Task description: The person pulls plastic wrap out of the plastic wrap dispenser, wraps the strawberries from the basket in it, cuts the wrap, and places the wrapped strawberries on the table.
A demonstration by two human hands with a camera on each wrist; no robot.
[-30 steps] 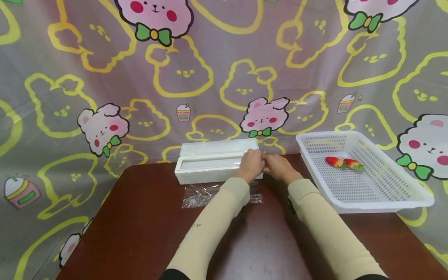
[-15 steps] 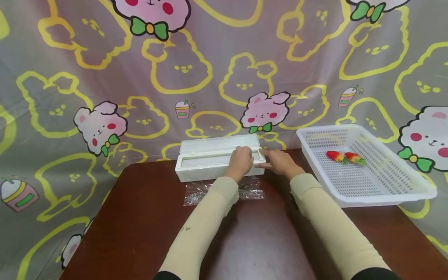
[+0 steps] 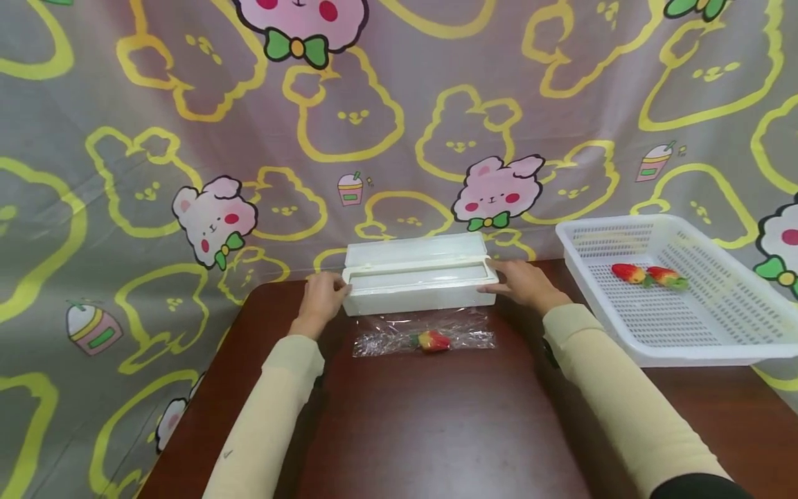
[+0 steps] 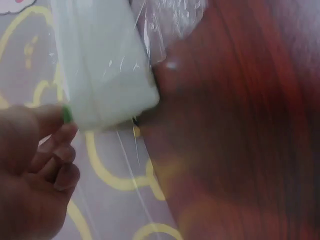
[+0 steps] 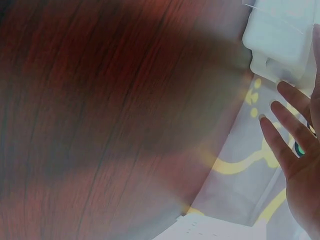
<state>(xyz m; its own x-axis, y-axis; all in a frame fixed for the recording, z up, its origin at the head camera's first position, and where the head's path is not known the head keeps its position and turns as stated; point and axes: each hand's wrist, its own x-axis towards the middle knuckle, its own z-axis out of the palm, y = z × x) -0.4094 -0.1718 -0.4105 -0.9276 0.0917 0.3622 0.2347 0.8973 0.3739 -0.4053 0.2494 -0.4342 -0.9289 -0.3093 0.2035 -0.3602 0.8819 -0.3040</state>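
Note:
A long white cling film dispenser (image 3: 418,298) stands near the back of the table, its lid (image 3: 414,249) raised. Clear film (image 3: 374,341) spreads from its front onto the tabletop, and one strawberry (image 3: 435,341) lies at this film. My left hand (image 3: 321,298) holds the dispenser's left end; in the left wrist view its other fingers are curled beside the box corner. At the opposite end my right hand (image 3: 526,283) holds the box between thumb and index finger, the remaining fingers (image 5: 277,142) spread out straight.
A white perforated basket (image 3: 598,312) stands on the right side of the table, with two strawberries (image 3: 628,273) inside. Behind the brown table (image 3: 449,423) hangs a patterned cloth (image 3: 399,125), close to the dispenser's back.
My left hand has moved left along the dispenser, from near its right end to its left end. The strawberry on the film has come into view. My right hand stays at the right end.

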